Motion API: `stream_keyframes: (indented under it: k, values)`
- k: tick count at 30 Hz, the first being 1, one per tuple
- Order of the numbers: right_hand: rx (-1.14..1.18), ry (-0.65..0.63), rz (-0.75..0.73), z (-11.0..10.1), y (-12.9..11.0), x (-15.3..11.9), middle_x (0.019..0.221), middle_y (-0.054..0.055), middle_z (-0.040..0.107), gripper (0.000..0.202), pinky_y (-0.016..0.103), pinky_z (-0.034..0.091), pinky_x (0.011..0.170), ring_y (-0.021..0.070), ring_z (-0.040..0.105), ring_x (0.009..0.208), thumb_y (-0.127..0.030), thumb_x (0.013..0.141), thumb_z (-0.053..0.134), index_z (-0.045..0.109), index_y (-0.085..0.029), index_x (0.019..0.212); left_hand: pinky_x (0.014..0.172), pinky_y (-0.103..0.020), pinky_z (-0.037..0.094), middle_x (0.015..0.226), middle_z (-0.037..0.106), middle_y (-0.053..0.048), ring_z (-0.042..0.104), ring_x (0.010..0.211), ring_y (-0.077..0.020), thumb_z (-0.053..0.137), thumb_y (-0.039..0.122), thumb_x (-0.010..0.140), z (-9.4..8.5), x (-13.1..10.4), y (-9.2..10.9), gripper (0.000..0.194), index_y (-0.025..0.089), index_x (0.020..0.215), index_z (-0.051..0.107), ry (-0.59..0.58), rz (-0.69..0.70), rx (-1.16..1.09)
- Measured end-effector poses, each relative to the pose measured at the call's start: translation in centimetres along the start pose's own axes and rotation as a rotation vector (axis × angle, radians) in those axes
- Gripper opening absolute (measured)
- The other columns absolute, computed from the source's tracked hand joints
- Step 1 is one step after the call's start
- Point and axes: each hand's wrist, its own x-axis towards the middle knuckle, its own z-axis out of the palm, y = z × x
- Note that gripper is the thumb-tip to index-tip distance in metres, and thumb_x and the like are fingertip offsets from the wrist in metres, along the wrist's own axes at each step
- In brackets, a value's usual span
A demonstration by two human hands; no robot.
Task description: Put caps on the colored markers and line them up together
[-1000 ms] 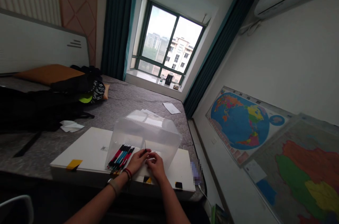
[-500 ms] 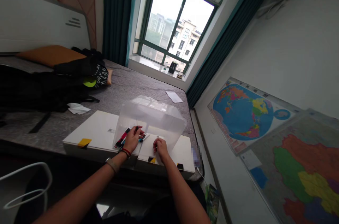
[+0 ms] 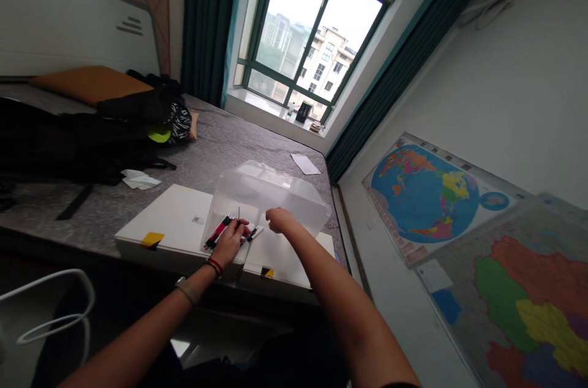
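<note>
A clear plastic box (image 3: 305,207) lies open on white cartons, its translucent lid raised at the back. Several pens (image 3: 219,230), black, red and pink, rest in a bunch at the box's left side. My left hand (image 3: 229,243) is over that bunch, its fingers pinched on a thin pen-like stick (image 3: 239,212) that points upward. Further right, my right hand (image 3: 279,220) hovers over the box with the fingers curled inward; what they hold, if anything, is hidden. More pens (image 3: 252,234) show just right of my left hand.
Under the box are white cartons (image 3: 163,212) with yellow-black tabs, on a grey mattress (image 3: 229,131). Black bags (image 3: 68,143) and a crumpled tissue (image 3: 140,179) lie to the left. A white sheet (image 3: 305,163) lies behind. A wall with maps (image 3: 422,192) stands at right.
My right hand has moved up and away from me, from the box's front to further over it. My left hand stays by the pens with the thin stick. The view has shifted slightly.
</note>
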Motion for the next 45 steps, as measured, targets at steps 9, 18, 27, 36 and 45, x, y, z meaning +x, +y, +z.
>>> stream_keyframes:
  k: [9, 18, 27, 36, 45]
  values:
    - [-0.119, -0.004, -0.071, 2.3, 0.5, 0.4, 0.092, 0.022, 0.071, 0.012, 0.044, 0.052, 0.077, 0.0322, 0.068, 0.09, -0.009, 0.067, 0.075, 0.072, -0.012, 0.078, 0.072, -0.032, 0.048, 0.083, 0.067, -0.005, 0.062, 0.082, -0.022, 0.054, 0.05, 0.08, 0.1, -0.1, 1.1, 0.036, 0.019, 0.098, 0.06, -0.114, -0.018, 0.083]
    - [-0.238, -0.037, -0.221, 4.7, 0.3, -0.9, 0.094, 0.02, 0.07, 0.018, 0.041, 0.052, 0.078, 0.0303, 0.067, 0.094, -0.005, 0.083, 0.054, 0.071, -0.009, 0.085, 0.082, -0.034, 0.045, 0.089, 0.07, -0.007, 0.062, 0.087, -0.0226, 0.051, 0.044, 0.085, 0.9, -1.0, 0.1, 0.032, 0.02, 0.103, 0.062, -0.257, 0.056, 0.125]
    - [-0.241, 0.082, -0.355, 2.8, -0.2, -1.7, 0.101, 0.015, 0.066, 0.02, 0.034, 0.05, 0.077, 0.0247, 0.066, 0.091, -0.015, 0.092, 0.048, 0.063, -0.016, 0.104, 0.08, -0.035, 0.048, 0.088, 0.07, -0.008, 0.065, 0.089, -0.0237, 0.058, 0.048, 0.08, 0.4, -0.8, 0.6, 0.037, 0.019, 0.104, 0.062, -0.27, -0.031, 0.026]
    - [-0.171, 0.041, -0.507, 3.8, -0.9, -2.0, 0.103, 0.011, 0.063, 0.02, 0.033, 0.048, 0.076, 0.023, 0.061, 0.093, -0.017, 0.089, 0.048, 0.062, -0.019, 0.104, 0.074, -0.034, 0.05, 0.088, 0.071, -0.008, 0.068, 0.085, -0.024, 0.07, 0.049, 0.07, -0.5, -0.9, 0.8, 0.046, 0.018, 0.102, 0.057, -0.276, -0.117, -0.058]
    - [1.192, 0.342, 0.11, 4.2, -1.0, -2.5, 0.101, 0.007, 0.068, 0.016, 0.031, 0.052, 0.074, 0.0171, 0.066, 0.087, -0.028, 0.085, 0.056, 0.055, -0.018, 0.096, 0.071, -0.032, 0.05, 0.101, 0.071, -0.015, 0.069, 0.082, -0.0224, 0.066, 0.052, 0.075, -0.6, -0.2, 0.5, 0.046, 0.017, 0.101, 0.053, -0.219, -0.148, -0.104]
